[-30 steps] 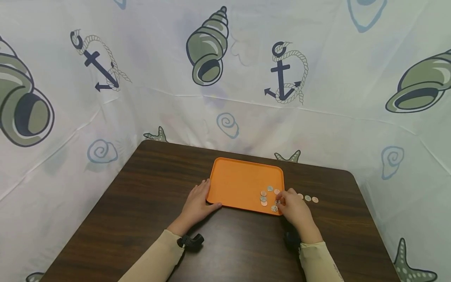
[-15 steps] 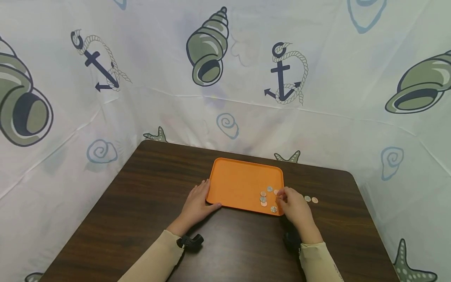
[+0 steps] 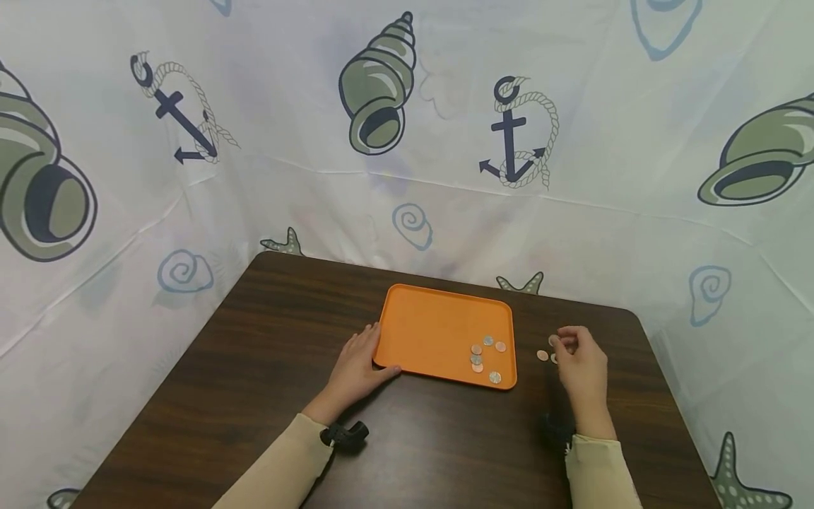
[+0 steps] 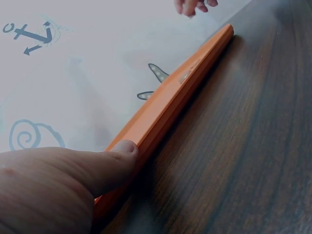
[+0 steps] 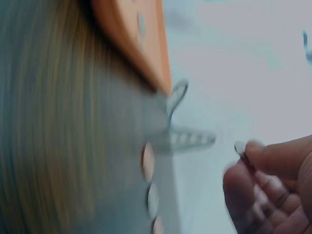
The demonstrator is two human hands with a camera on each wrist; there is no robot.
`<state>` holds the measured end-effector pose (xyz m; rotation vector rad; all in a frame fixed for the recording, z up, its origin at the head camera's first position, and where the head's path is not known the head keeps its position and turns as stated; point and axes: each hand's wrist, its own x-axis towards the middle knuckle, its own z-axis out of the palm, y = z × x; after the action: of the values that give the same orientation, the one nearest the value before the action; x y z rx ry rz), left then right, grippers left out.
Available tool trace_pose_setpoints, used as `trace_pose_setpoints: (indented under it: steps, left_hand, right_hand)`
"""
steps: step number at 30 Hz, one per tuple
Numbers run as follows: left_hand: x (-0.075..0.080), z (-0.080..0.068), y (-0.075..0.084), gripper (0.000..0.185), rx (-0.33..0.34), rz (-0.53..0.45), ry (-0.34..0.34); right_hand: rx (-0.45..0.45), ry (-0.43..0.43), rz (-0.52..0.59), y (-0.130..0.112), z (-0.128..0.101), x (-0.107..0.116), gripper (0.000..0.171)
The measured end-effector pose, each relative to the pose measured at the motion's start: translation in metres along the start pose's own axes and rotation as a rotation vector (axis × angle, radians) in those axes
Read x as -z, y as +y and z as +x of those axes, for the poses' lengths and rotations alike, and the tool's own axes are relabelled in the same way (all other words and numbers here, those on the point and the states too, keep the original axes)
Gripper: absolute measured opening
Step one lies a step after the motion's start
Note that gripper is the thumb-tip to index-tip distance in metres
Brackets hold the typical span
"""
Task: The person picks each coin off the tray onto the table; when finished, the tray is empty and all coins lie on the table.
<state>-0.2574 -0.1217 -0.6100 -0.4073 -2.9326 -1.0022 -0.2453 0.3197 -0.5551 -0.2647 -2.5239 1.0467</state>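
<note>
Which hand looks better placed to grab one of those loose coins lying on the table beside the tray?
Probably the right hand: it hovers at the coins on the table. The left hand rests against the orange tray at its far edge.

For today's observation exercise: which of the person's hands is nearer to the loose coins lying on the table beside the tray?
Right. The right hand hovers directly over the loose coins; the left hand rests against the orange tray at its far left edge.
</note>
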Motion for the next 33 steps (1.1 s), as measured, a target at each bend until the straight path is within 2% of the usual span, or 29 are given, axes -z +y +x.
trace_pose_setpoints:
  steps: [3, 6, 10, 12, 14, 19, 25, 33]
  left_hand:
    - [0.000, 0.000, 0.000, 0.108, -0.003, 0.000, -0.001]
    - [-0.001, 0.001, 0.000, 0.108, -0.010, 0.002, 0.002]
    - [0.000, 0.001, 0.001, 0.108, -0.010, 0.004, 0.003]
    - [0.000, 0.000, 0.001, 0.108, -0.006, 0.006, 0.002]
    - [0.000, 0.000, 0.001, 0.108, -0.005, 0.006, 0.005]
    - [-0.002, 0.001, -0.002, 0.108, -0.023, -0.005, 0.029]
    - [-0.004, 0.000, -0.003, 0.109, -0.031, -0.012, 0.033]
    - [-0.003, 0.001, -0.001, 0.108, -0.021, -0.004, 0.022]
  right_hand:
    - [-0.068, -0.019, 0.035, 0.023, 0.005, 0.010, 0.023]
    - [-0.201, -0.040, 0.115, 0.046, 0.009, 0.020, 0.027]
    - [-0.384, 0.000, 0.296, 0.070, 0.010, 0.026, 0.030]
    - [-0.422, 0.028, 0.334, 0.080, 0.011, 0.027, 0.029]
    - [-0.435, 0.040, 0.358, 0.083, 0.010, 0.028, 0.029]
    - [-0.440, 0.020, 0.326, 0.088, 0.010, 0.029, 0.031]
    - [-0.450, -0.018, 0.266, 0.091, 0.010, 0.029, 0.035]
    - [-0.413, -0.105, 0.175, 0.092, 0.010, 0.031, 0.035]
